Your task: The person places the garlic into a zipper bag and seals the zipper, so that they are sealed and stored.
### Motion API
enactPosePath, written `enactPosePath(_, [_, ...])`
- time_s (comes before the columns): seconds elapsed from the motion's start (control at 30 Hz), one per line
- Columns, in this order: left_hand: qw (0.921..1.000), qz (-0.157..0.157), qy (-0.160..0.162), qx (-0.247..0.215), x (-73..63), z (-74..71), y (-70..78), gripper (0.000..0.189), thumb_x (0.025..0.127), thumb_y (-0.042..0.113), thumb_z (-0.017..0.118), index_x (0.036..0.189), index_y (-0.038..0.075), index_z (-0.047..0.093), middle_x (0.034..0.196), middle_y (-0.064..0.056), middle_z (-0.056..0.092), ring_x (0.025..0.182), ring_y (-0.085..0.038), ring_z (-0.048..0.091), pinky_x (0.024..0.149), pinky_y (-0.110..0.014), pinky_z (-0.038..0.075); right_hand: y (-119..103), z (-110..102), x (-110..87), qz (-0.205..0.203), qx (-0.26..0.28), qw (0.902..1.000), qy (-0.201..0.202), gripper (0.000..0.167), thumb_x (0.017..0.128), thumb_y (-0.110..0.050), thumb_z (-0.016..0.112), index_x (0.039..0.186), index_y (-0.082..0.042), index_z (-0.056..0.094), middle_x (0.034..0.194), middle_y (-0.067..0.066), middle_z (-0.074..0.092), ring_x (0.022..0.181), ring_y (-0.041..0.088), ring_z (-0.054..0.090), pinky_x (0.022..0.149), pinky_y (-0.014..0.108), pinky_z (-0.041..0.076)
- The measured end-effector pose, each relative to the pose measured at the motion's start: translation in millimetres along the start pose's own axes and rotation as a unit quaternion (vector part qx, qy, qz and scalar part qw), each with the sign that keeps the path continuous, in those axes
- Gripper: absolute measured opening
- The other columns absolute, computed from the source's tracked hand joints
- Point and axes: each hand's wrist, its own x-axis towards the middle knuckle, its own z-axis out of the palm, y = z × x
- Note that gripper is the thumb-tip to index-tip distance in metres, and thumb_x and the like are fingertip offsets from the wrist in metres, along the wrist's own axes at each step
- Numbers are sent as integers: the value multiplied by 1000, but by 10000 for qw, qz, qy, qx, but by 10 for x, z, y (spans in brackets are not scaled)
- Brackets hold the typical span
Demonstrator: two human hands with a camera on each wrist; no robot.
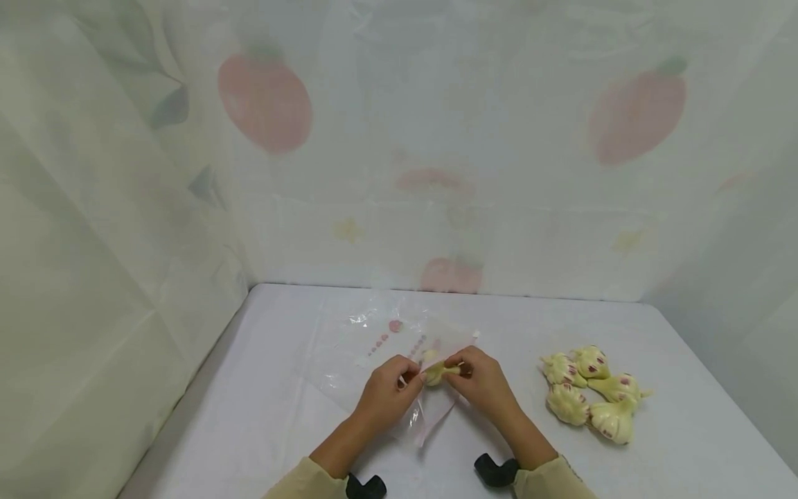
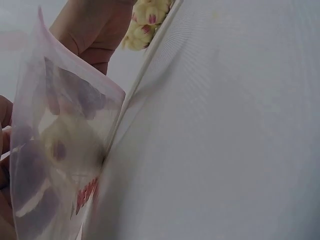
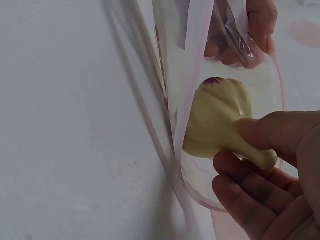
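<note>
My right hand (image 1: 488, 385) pinches a cream garlic bulb (image 3: 217, 117) by its stem between thumb and fingers. The bulb's rounded, purple-marked end points into the mouth of a clear plastic bag (image 1: 337, 346) with a pink edge and small red prints. On the other side of the opening, my left hand (image 1: 385, 396) pinches the bag's rim, with its fingertips partly seen through the plastic in the right wrist view. Just beyond the held bulb, a pale rounded shape (image 1: 430, 356) shows through the bag. Seen from the left wrist, the plastic blurs what lies inside.
Several more garlic bulbs (image 1: 569, 405) lie clustered on the white table (image 1: 679, 416) to the right of my hands. Behind the table's far edge hangs a pale curtain (image 1: 530, 229) with strawberry prints, and similar cloth closes both sides. Black wrist mounts (image 1: 495, 471) sit beside the sleeves.
</note>
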Motion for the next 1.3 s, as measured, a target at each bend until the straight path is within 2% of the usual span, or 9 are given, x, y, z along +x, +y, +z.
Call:
enactPosePath(0.37, [9995, 289, 65, 81, 5, 36, -15, 7, 91, 19, 69, 90, 13, 66, 84, 11, 61, 76, -1, 55, 66, -21, 52, -5, 24, -1, 655, 240, 9967, -424, 25, 75, -11, 84, 83, -15, 60, 69, -6, 56, 61, 5, 50, 53, 21, 44])
enactPosePath(0.47, [9994, 317, 84, 87, 3, 36, -17, 8, 91, 20, 69, 91, 13, 66, 84, 11, 60, 76, -1, 55, 66, -21, 52, -11, 27, -6, 822, 533, 9935, -577, 19, 80, -12, 80, 85, -14, 63, 72, -5, 61, 62, 6, 57, 55, 22, 48])
enactPosePath(0.6, [9994, 312, 94, 87, 7, 36, -21, 5, 90, 16, 70, 91, 15, 65, 84, 11, 60, 75, -1, 55, 66, -20, 52, -5, 37, -12, 1051, 971, 9867, -772, 7, 87, -9, 70, 90, -13, 66, 81, -2, 67, 73, 10, 66, 63, 23, 51])
enactPosePath(0.7, [9995, 306, 91, 24, 8, 35, -23, 6, 89, 15, 71, 91, 16, 65, 83, 11, 59, 75, -1, 55, 66, -21, 52, 8, 47, -7, 1001, 1037, 9860, -833, 7, 86, -7, 68, 91, -12, 67, 86, -1, 69, 79, 11, 67, 69, 23, 52])
enactPosePath(0.93, [9993, 345, 96, -115, 11, 36, -25, 6, 89, 15, 71, 89, 17, 65, 82, 13, 58, 75, -1, 55, 66, -21, 52, 53, 69, -9, 662, 746, 9909, -902, 9, 88, -19, 73, 94, -17, 67, 91, -5, 70, 88, 11, 67, 79, 24, 54])
enactPosePath(1.1, [9984, 540, 95, -143, 11, 43, -36, 4, 91, 17, 70, 89, 15, 66, 82, 12, 58, 75, -1, 55, 65, -21, 52, 76, 91, -3, 826, 326, 9935, -716, 10, 86, -17, 75, 89, -19, 66, 84, -10, 69, 82, 7, 67, 73, 23, 53])
enactPosePath(1.23, [9977, 665, 49, -130, 6, 43, -25, 5, 90, 17, 70, 88, 16, 65, 82, 12, 58, 74, 0, 54, 64, -22, 52, 83, 98, 2, 1004, 183, 9936, -476, 10, 84, -17, 77, 83, -21, 67, 77, -12, 68, 74, 5, 64, 67, 23, 51])
enactPosePath(1.3, [9974, 707, 23, -120, 4, 37, -12, 5, 89, 16, 70, 88, 16, 65, 82, 12, 59, 74, 0, 55, 63, -22, 52, 82, 100, 8, 961, 120, 9943, -456, 9, 84, -19, 77, 82, -22, 69, 76, -13, 69, 73, 4, 64, 67, 22, 51])
